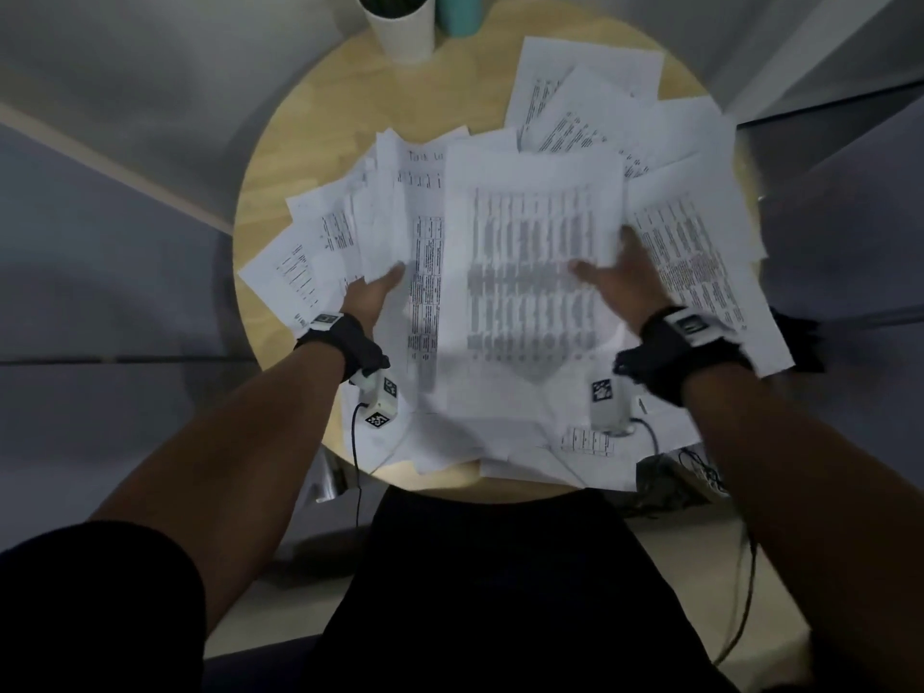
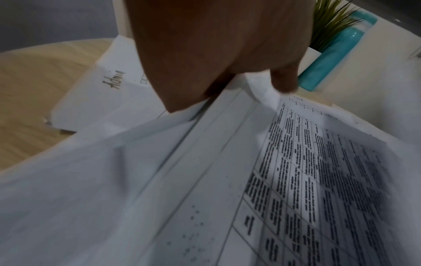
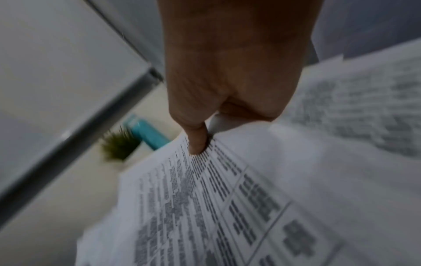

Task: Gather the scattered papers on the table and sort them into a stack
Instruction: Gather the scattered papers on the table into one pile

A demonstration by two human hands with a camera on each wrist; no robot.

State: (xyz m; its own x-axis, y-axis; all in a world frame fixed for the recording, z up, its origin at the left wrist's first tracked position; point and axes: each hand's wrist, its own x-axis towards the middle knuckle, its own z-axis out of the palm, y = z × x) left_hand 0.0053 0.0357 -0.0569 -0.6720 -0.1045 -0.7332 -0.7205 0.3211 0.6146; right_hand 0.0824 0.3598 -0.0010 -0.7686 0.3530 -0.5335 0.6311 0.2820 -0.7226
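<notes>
So our left hand is pinching a bunch of papers by their left edge, and our right hand pinches the top sheet at its right edge, thumb on top. The rest lie scattered over the table, nearer us than the plant pot.

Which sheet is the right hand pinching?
The large table-printed sheet topmost at the pile's centre; the right hand pinches its right edge. The other papers lie beneath or beside it.
</notes>
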